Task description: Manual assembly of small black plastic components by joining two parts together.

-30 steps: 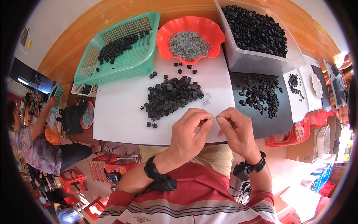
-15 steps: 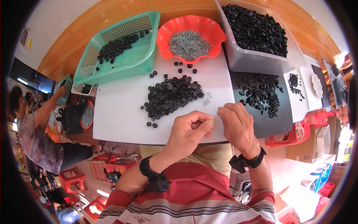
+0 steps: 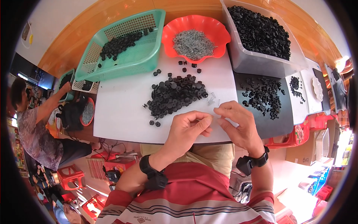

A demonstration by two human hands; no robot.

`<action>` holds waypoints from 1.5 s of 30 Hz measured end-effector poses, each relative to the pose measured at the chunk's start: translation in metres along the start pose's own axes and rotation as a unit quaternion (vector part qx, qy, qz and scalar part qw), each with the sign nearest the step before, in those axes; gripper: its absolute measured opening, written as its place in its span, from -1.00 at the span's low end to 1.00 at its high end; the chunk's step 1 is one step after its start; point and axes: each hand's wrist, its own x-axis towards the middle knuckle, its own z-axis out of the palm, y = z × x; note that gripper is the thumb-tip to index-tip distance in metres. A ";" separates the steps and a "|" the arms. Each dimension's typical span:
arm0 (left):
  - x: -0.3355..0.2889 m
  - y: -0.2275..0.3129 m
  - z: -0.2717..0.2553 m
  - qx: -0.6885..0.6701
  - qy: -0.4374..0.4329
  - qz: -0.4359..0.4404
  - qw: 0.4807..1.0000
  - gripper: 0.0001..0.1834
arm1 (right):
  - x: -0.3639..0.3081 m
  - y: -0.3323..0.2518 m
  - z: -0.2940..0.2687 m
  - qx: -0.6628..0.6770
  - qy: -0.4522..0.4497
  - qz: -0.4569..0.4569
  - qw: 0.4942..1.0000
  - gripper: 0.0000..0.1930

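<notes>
My left hand is over the front of the white table board, thumb and forefinger pinched together. Whatever they hold is hidden by the fingers. Just right of it, my right hand has its thumb apart from the curved forefinger, and I see nothing between them. A few loose metal screws lie beyond the fingertips. To their left spreads a heap of small round black plastic parts. On the dark board at the right lies another pile of small black pieces.
Along the back stand a green basket with black parts, a red scalloped bowl of screws and a clear plastic tub full of black pieces. At the left another person reaches into a basket. A red stool stands nearby.
My right hand's thumb and forefinger have parted, and the hand has turned slightly. My left hand stays pinched in nearly the same place. The whole view has shifted a little.
</notes>
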 end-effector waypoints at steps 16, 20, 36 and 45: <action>-0.007 0.004 -0.004 -0.073 -0.037 -0.054 0.995 -0.71 | -0.004 -0.013 0.016 -0.135 0.036 -0.105 0.985 -0.75; -0.007 0.002 -0.004 -0.031 -0.043 -0.029 0.998 -0.69 | -0.007 -0.017 0.015 -0.229 0.009 -0.137 0.964 -0.67; -0.005 -0.001 -0.011 -0.203 -0.049 -0.062 0.976 -0.71 | -0.017 -0.019 0.025 0.053 0.120 0.037 0.991 -0.77; -0.008 0.001 -0.015 -0.238 -0.096 -0.071 0.964 -0.67 | -0.017 -0.018 0.031 0.058 0.121 0.015 0.991 -0.77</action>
